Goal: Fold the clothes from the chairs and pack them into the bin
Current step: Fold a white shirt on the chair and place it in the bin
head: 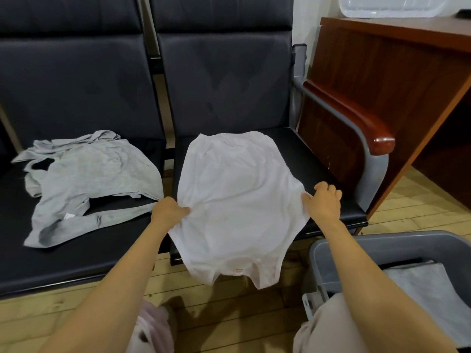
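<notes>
Dark chair seat (305,154) carries the shirt (237,194), its long axis running away from the person, the near end draped over the front edge. Hands bracket its middle: left hand (169,210) pinches one side, right hand (322,200) grips the other. Bin (382,240) stands lower right, nearer the right hand.

Caught thin, matt white cloth in the white shirt (237,200), faintly creased, and soft heathered knit in the grey top (89,169). Noted smooth black leather-like padding with a dull sheen on the chair seat (300,154), and glossy lacquered wood on the armrest (356,118) over a matt grey-painted frame (372,174). Picked out smooth matt plastic on the grey bin (382,242) and pale, satiny planks in the wooden floor (413,212).
</notes>
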`<state>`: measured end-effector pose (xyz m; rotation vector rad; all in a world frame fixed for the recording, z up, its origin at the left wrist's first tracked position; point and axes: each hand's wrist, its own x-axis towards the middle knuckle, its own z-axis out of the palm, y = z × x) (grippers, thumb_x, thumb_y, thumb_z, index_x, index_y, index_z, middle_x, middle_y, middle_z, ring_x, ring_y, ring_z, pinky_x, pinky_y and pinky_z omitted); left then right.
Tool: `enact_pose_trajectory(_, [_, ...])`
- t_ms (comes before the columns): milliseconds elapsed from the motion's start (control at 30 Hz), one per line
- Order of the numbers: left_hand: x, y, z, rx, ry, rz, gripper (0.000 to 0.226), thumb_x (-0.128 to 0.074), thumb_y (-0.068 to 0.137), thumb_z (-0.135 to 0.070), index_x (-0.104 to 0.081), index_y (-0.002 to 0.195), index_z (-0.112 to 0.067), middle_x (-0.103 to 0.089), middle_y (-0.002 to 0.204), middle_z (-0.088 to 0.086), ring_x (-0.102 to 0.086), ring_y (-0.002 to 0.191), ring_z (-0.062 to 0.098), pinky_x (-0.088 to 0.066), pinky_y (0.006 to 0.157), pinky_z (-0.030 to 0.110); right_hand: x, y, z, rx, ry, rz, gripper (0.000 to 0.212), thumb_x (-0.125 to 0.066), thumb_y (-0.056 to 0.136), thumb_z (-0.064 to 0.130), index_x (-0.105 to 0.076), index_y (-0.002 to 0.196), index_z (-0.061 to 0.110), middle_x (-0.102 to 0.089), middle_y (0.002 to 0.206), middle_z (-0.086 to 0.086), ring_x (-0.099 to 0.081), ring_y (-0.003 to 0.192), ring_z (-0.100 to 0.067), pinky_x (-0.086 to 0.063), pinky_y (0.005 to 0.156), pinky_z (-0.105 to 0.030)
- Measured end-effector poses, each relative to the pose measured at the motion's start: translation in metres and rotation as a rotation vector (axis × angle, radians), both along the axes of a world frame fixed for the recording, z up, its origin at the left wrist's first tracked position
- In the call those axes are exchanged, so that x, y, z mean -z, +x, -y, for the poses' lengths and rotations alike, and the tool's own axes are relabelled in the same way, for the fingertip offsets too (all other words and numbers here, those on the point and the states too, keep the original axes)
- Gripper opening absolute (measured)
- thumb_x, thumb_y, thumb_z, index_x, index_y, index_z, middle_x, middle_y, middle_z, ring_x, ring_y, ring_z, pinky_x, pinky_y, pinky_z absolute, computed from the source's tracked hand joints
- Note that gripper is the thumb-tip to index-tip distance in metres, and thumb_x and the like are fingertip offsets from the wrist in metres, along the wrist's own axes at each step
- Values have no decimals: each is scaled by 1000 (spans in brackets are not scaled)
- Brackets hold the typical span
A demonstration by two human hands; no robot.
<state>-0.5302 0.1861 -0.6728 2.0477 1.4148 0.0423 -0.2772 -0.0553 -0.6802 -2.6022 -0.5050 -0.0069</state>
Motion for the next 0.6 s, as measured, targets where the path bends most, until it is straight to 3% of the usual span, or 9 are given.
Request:
enact_pose_trajectory(33, [-2, -3, -1, -13, -85, 72, 29, -69, 87, -28, -57, 88, -1, -61, 103, 15, -60, 95, 32, -49, 81, 39, 3, 1, -1, -8, -38, -11, 36, -57, 94, 28, -51, 119, 4, -50, 124, -18, -41, 118, -35, -41, 92, -42])
enact_pose_trajectory(100, [-8, -6, 2, -109, -295, 325, 21, -68, 88, -17, -59, 95, 1, -62, 101, 13, -59, 88, 26, -49, 74, 35, 6, 2, -4, 7, 5, -39, 25, -55, 95, 25, -55, 109, 5, -56, 115, -17, -48, 112, -35, -44, 90, -44])
enact_pose_trajectory(233, [-23, -12, 1, -285, -667, 855, 9, -61, 92, -7, -63, 99, -3, -65, 108, 13, -62, 94, 26, -50, 74, 34, -1, 0, -2, 91, 466, -215, 9, -48, 99, 13, -40, 98, 8, -55, 94, -16, -56, 86, -30, -48, 76, -40])
enact_pose_trajectory(333, [-23, -15, -3, -300, -798, 815, 29, -62, 92, -13, -60, 118, -1, -66, 113, 14, -62, 102, 26, -51, 78, 35, -5, -3, 5, 58, 471, -230, 9, -45, 98, 7, -40, 105, 6, -50, 91, -12, -52, 81, -26, -49, 79, -43])
enact_pose_trajectory(467, [-17, -18, -3, -372, -762, 775, 40, -59, 91, 0, -50, 130, 5, -60, 121, 17, -60, 96, 26, -48, 85, 37, -5, -4, 1, -63, 279, -230, 24, -43, 94, -1, -43, 117, 7, -49, 103, -12, -52, 87, -27, -42, 71, -34])
enact_pose_trajectory(600, [-15, -22, -5, -389, -673, 742, 44, -68, 83, 2, -54, 125, 7, -60, 124, 17, -58, 102, 27, -46, 85, 35, -4, -3, -4, -53, 210, -305, 20, -49, 97, 12, -45, 116, 6, -51, 100, -11, -52, 87, -24, -42, 74, -33])
